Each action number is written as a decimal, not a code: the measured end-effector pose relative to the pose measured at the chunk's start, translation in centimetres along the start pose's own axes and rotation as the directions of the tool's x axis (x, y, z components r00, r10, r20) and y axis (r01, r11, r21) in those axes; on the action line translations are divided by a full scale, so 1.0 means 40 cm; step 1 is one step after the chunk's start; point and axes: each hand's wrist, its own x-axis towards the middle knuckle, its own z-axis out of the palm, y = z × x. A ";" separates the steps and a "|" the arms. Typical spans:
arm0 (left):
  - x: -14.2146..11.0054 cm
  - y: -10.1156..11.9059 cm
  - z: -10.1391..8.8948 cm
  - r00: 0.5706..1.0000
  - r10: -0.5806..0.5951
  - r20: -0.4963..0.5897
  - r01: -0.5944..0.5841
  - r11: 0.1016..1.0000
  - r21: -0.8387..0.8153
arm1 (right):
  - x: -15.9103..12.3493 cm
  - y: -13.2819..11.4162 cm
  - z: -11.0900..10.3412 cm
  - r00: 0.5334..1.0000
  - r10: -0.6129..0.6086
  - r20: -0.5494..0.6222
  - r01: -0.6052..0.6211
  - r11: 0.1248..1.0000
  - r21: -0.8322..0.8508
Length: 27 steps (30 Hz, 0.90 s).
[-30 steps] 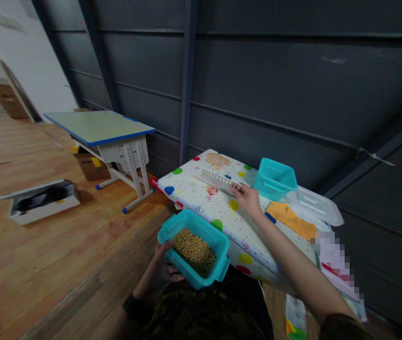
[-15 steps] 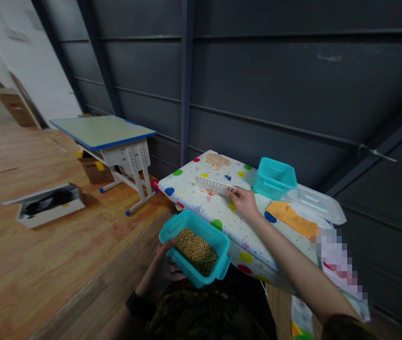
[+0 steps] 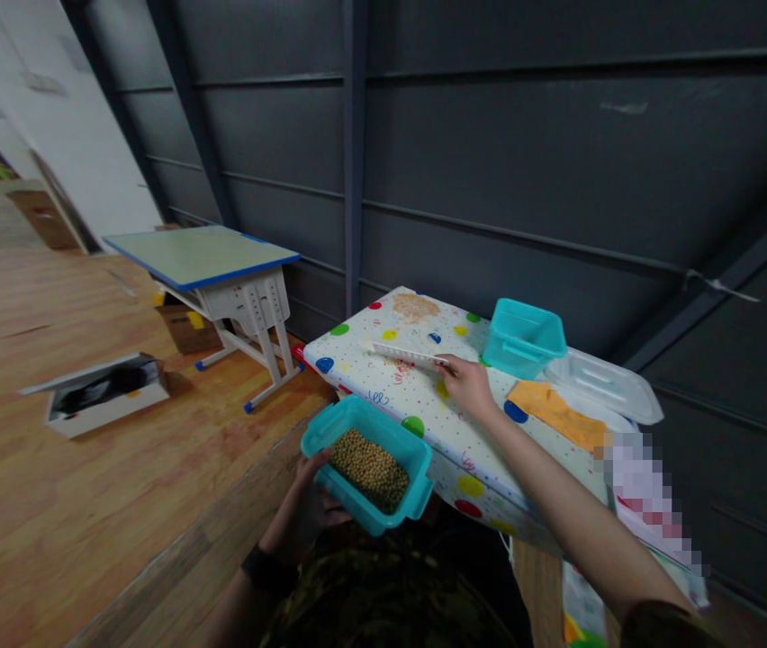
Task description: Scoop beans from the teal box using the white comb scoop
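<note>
My left hand (image 3: 309,504) grips the near left side of a teal plastic box (image 3: 417,468) filled with yellow-brown beans (image 3: 368,469), holding it just below the near edge of the table (image 3: 356,364). My right hand (image 3: 468,385) reaches over the polka-dot tablecloth and is closed on one end of a flat white comb-like scraper (image 3: 401,354) that lies edge-down on the cloth. A small heap of brownish beans (image 3: 416,308) lies at the table's far corner, beyond the scraper.
An empty teal box (image 3: 524,337) stands at the back of the table, with a clear lid (image 3: 603,385) and an orange cloth (image 3: 552,409) to its right. A blue-edged desk (image 3: 198,255) and an open white carton (image 3: 103,391) are on the wooden floor to the left.
The scraper has tipped from lying flatter to standing more on its edge and slid slightly toward me. The bean box rose a little toward the table edge.
</note>
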 end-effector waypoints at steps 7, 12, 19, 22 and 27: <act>-0.021 0.001 0.034 0.999 0.047 -0.015 -0.046 0.999 0.021 | -0.003 -0.013 -0.002 1.000 -0.015 -0.005 0.015 1.000 -0.005; -0.019 -0.002 0.030 0.997 0.076 -0.001 -0.076 0.997 0.028 | -0.012 -0.014 0.001 1.000 0.004 0.027 -0.004 1.000 0.007; -0.008 -0.006 0.028 0.997 0.068 0.027 -0.068 0.998 0.006 | -0.022 -0.031 0.003 0.999 -0.019 0.040 0.017 0.999 0.051; -0.006 -0.006 0.030 0.999 0.049 0.017 -0.049 0.999 -0.021 | -0.026 -0.035 -0.002 0.999 -0.013 0.047 0.011 0.999 0.037; -0.001 -0.011 0.033 1.000 0.023 0.013 -0.023 1.000 -0.018 | -0.035 -0.041 -0.007 0.999 -0.027 0.026 0.027 0.999 0.026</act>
